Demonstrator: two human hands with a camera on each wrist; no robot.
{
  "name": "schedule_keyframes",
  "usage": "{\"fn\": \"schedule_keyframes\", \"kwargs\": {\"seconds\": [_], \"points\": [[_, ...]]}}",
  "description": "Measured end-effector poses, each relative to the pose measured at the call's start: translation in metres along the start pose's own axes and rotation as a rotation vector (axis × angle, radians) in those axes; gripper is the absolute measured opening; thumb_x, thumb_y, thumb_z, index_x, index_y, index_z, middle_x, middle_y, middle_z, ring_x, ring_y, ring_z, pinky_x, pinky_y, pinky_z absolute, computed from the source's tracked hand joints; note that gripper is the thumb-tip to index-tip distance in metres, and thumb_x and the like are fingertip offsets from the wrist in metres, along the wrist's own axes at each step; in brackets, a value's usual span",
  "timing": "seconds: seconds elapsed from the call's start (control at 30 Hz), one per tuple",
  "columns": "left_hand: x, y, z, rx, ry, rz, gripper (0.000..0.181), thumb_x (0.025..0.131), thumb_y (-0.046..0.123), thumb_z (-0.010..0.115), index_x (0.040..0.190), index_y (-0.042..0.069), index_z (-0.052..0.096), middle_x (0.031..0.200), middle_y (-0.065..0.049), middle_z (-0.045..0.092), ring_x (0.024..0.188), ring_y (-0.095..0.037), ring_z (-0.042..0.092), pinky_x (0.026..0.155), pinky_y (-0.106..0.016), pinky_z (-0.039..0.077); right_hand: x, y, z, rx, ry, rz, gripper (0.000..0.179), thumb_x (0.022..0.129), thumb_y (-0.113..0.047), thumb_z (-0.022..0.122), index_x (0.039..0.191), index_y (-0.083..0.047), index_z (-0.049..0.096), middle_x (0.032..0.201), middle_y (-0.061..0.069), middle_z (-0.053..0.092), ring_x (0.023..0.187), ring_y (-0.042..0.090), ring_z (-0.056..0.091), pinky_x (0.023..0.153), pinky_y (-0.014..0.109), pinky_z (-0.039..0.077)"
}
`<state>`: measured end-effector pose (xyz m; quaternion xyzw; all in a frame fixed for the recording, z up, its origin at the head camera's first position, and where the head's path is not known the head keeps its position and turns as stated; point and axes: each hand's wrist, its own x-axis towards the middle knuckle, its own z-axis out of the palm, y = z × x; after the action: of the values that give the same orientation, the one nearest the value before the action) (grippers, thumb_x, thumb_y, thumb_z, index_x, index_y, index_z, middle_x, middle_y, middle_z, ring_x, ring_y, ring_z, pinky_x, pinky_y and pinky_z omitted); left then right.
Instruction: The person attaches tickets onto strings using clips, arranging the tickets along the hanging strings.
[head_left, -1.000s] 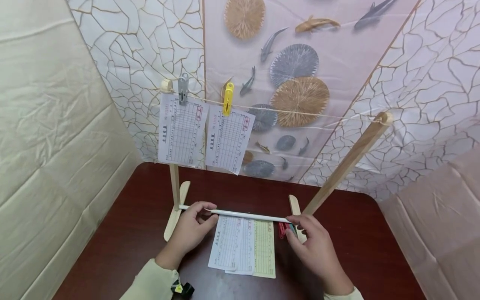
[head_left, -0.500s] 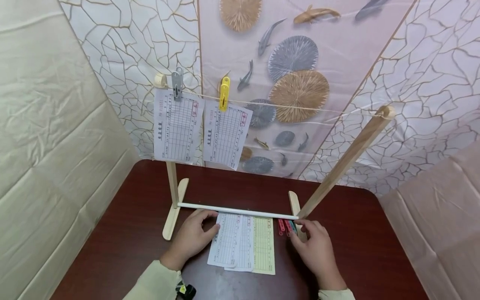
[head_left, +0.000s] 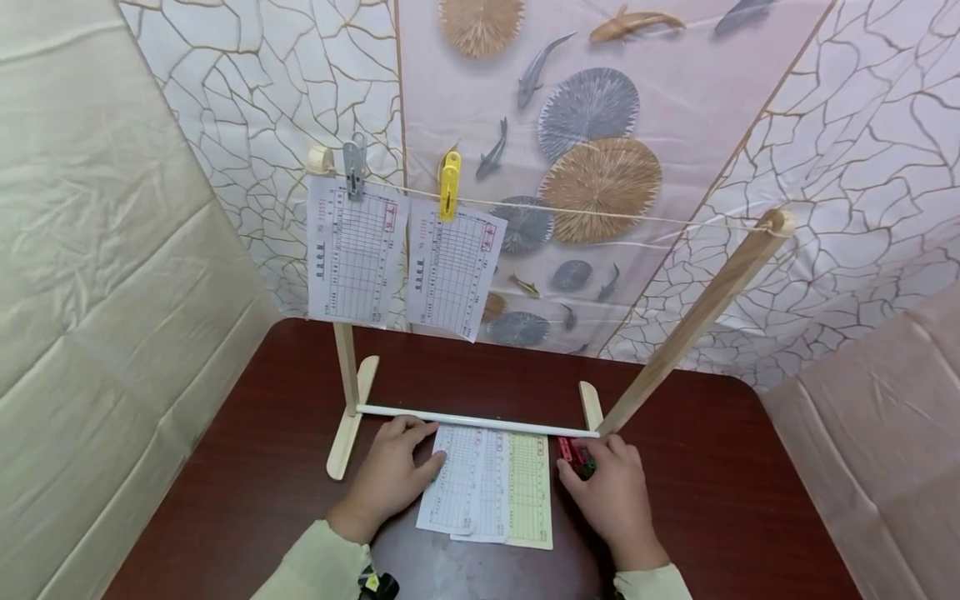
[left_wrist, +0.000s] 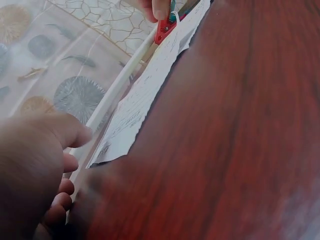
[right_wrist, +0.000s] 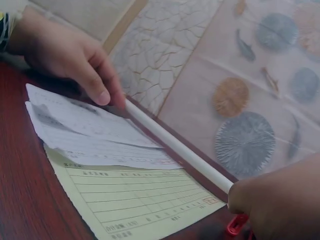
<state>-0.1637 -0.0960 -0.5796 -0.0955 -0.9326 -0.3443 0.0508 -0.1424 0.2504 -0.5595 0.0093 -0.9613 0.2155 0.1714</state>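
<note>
My left hand lies with relaxed fingers beside the white rod, its fingertips at the left edge of the white printed slips. Nothing is held in it. A pale yellow slip sits partly under the white ones. My right hand reaches over a small cluster of red clothespins, with a dark green clothespin between thumb and fingers. In the left wrist view its fingertips meet a red clothespin. The fingers hide part of the cluster, so a firm pinch cannot be made out.
A wooden stand with a left post and right post carries a string. A grey clothespin and a yellow clothespin hang two printed slips from it. Patterned cloth backs the table.
My right hand has left the rod's right end and come down onto the clothespins, which have shifted slightly. My left hand has let go of the rod and stays near its left part.
</note>
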Motion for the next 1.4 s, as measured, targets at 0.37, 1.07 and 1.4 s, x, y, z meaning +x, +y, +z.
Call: {"fn": "schedule_keyframes", "kwargs": {"seconds": [0.37,1.07,1.4], "points": [[-0.002,0.0,0.004,0.046,0.025,0.081,0.042,0.098,0.031,0.089,0.136,0.015,0.082,0.136,-0.012,0.069,0.123,-0.031,0.06,0.102,-0.05,0.056,0.001,-0.005,0.005,-0.103,0.036,-0.049,0.036,0.078,-0.024,0.102,0.108,-0.01,0.087,0.108,0.015,0.069,0.096,0.041,0.059,0.084,0.061,0.051],[-0.003,-0.002,0.004,0.056,0.044,0.118,0.033,0.098,0.026,0.09,0.128,0.014,0.086,0.137,-0.012,0.071,0.125,-0.034,0.061,0.104,-0.051,0.054,-0.003,-0.005,0.0,-0.187,0.087,-0.179,0.039,0.07,-0.028,0.105,0.101,-0.011,0.089,0.105,0.01,0.071,0.096,0.039,0.06,0.076,0.056,0.05],[-0.004,-0.004,0.006,0.067,0.088,0.169,0.03,0.096,0.025,0.092,0.124,0.018,0.088,0.115,0.0,0.073,0.109,-0.022,0.063,0.096,-0.043,0.054,-0.003,-0.011,-0.014,-0.174,0.126,-0.28,0.016,0.073,-0.012,0.095,0.081,-0.014,0.081,0.094,0.007,0.078,0.091,0.038,0.063,0.076,0.054,0.053]]}}
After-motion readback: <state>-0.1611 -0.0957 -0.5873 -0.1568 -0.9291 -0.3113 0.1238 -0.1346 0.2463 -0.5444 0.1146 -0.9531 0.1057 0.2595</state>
